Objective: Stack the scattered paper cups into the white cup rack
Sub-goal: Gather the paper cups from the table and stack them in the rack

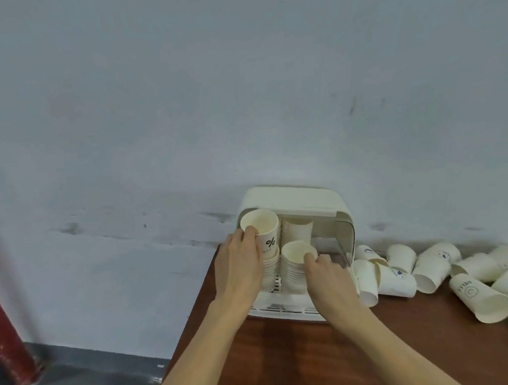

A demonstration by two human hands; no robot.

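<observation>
Your left hand gripped the top cup of the left stack in the white rack, while your right hand pinched the rim of the front stack just beside it. Three stacks stood in the rack; about a dozen loose cups lay tipped over on the table to your right, touching the rack. The rack sat against the wall at the table's left edge, with bare wood in front.

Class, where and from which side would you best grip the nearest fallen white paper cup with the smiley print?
Probably round the middle of the smiley-print paper cup, coming from above. It lies on its side on the brown wooden table, mouth towards the viewer, so both curved flanks are exposed.
</observation>
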